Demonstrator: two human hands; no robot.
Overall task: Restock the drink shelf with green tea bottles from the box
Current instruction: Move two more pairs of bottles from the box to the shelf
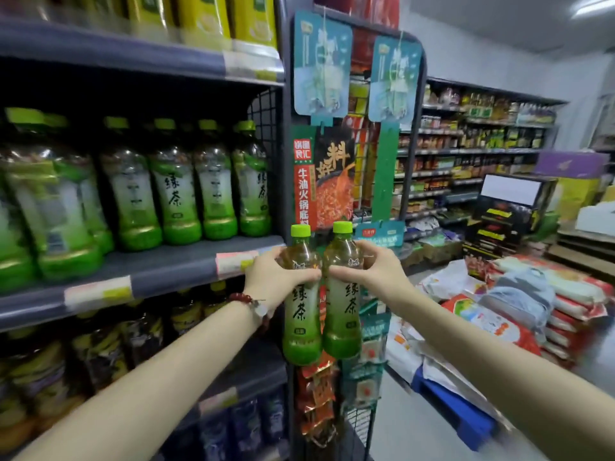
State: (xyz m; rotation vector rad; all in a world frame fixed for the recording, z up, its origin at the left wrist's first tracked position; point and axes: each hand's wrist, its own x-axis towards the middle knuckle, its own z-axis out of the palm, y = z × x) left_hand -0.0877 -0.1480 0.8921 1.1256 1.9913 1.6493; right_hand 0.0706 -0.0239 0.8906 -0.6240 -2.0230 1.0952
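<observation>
Green tea bottles in hand: two, one per hand, held upright and side by side, touching, in front of the shelf's end post, just right of the green tea row.
Left hand [276,277]: fingers curled round the shoulder of the left bottle [301,304], cap up; a red bead bracelet [244,299] sits on the wrist.
Right hand [372,271]: fingers wrapped round the shoulder of the right bottle [342,294], same grip.
Why held so: gripping high, below the caps, leaves the bases free, which I judge suits setting them down upright on the drink shelf [159,261].
Row on shelf: about six green-capped bottles [174,191] visible in front, labels outward; the leftmost are blurred, so the count is uncertain.
Open space: the front edge of the shelf near the post looks bare, likely the landing spot.
Box: not in view.
Other stock: yellow packs [203,18] on the shelf above, darker bottles [100,347] below, rice sacks [499,324] stacked at right.
</observation>
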